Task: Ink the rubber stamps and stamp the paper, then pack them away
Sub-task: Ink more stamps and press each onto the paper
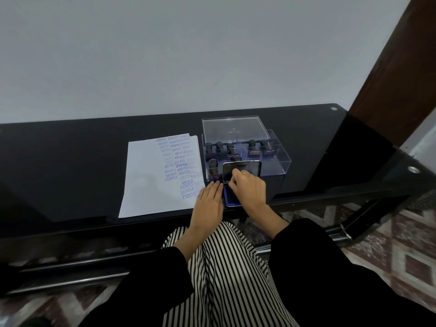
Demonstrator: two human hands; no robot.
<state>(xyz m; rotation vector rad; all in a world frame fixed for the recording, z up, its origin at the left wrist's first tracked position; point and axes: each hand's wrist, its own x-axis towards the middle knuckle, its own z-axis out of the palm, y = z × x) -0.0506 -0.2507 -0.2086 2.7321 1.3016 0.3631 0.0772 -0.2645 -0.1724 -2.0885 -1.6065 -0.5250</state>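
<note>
The left hand (208, 199) lies flat beside the ink pad (227, 198), grip open and empty; it should steady the base while the upright lid (247, 167) folds down squarely. The right hand (249, 188) arches over the pad, fingers curled at the lid; I cannot tell whether its grip holds it. Beyond, the stamps (230, 147) sit in the clear box (282, 161).
</note>
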